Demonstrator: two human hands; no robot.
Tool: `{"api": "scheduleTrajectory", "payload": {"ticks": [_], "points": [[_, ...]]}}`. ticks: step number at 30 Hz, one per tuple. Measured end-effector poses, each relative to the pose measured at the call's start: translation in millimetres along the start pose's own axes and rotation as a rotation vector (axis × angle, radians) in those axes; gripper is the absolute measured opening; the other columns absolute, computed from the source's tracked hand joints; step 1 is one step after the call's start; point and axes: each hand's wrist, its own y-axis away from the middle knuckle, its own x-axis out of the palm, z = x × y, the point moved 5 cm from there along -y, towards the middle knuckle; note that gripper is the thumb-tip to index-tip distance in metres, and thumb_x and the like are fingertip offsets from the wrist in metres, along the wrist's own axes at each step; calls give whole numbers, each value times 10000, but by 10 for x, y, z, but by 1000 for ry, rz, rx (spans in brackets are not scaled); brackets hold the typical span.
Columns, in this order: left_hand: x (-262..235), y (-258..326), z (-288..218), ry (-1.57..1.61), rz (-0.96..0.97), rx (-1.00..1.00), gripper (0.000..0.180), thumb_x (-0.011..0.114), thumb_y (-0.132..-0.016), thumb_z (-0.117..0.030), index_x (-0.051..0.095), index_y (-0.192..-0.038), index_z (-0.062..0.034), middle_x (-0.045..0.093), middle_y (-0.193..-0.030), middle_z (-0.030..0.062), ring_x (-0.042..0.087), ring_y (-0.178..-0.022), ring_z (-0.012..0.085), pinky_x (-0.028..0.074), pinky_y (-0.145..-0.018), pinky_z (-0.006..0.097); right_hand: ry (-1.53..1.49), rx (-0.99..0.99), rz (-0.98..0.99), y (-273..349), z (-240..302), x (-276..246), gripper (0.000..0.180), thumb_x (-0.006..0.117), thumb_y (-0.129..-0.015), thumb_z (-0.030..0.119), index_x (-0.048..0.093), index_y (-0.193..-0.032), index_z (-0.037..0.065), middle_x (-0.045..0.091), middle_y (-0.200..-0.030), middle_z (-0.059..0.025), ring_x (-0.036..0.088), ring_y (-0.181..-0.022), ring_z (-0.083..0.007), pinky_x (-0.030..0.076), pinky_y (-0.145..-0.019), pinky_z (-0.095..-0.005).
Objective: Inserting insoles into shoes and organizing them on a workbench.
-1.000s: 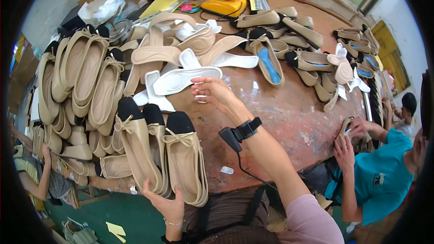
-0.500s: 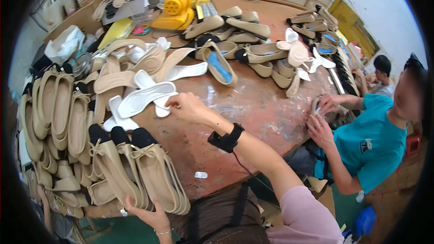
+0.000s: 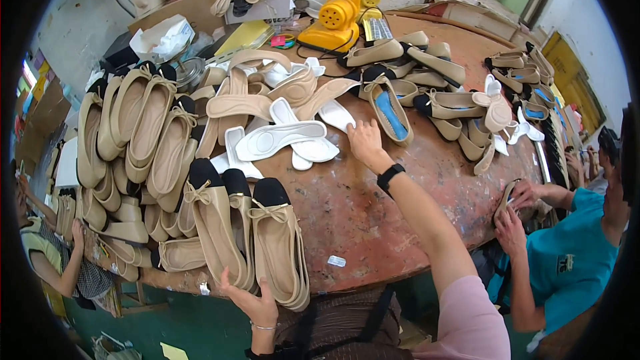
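Fingertips of my right hand close on the near end of a white insole at the right side of the insole pile. Just beyond that hand lies a beige flat with blue lining. My left hand, thumb and fingers apart, is at the heels of beige flats with black toes and bows at the table's front edge. Its palm faces up, and it seems to touch the heels. More white insoles and beige insoles lie crossed over one another left of my right hand.
Many beige flats are heaped at the left, others at the back right. A yellow machine stands at the back. A small clear label lies on the red-brown table. Co-workers sit at both sides; one in teal handles a shoe.
My right hand has moved right, from the crossed white insoles to another white insole, whose near end has swung toward me. My left hand stays at the flats' heels. The view has turned left.
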Motion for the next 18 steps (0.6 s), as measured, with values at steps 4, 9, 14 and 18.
{"api": "scheduleTrajectory", "payload": {"ticks": [4,9,14,18], "points": [[-14,-2,52,-26,-5,-8,730,682,-769,-117,317,-1365,95,402,-1339,281,392,-1241,437,259,-1102,491,-463,215,213,245,56,-516,327,636,-752,168,718,-1017,-6,704,-901,-234,692,-899,-364,537,-860,-423],[33,25,42,11,9,-1,736,641,-770,-81,293,-1399,76,372,-1363,238,352,-1302,392,215,-1139,468,-1001,118,370,532,-381,-702,239,599,-744,152,720,-924,52,694,-942,-255,672,-945,-413,529,-837,-495],[135,-23,8,33,11,15,731,668,-780,-118,312,-1385,86,388,-1345,253,378,-1267,403,247,-1115,472,-321,364,51,776,-950,-393,220,589,-731,132,685,-871,-7,677,-966,-272,669,-881,-429,529,-768,-512],[-83,-3,150,-24,-70,18,729,707,-777,-161,355,-1361,96,428,-1311,266,416,-1227,411,298,-1079,481,-461,298,48,850,-395,-408,197,598,-739,139,668,-839,-16,669,-862,-270,665,-816,-440,521,-703,-515]]}}
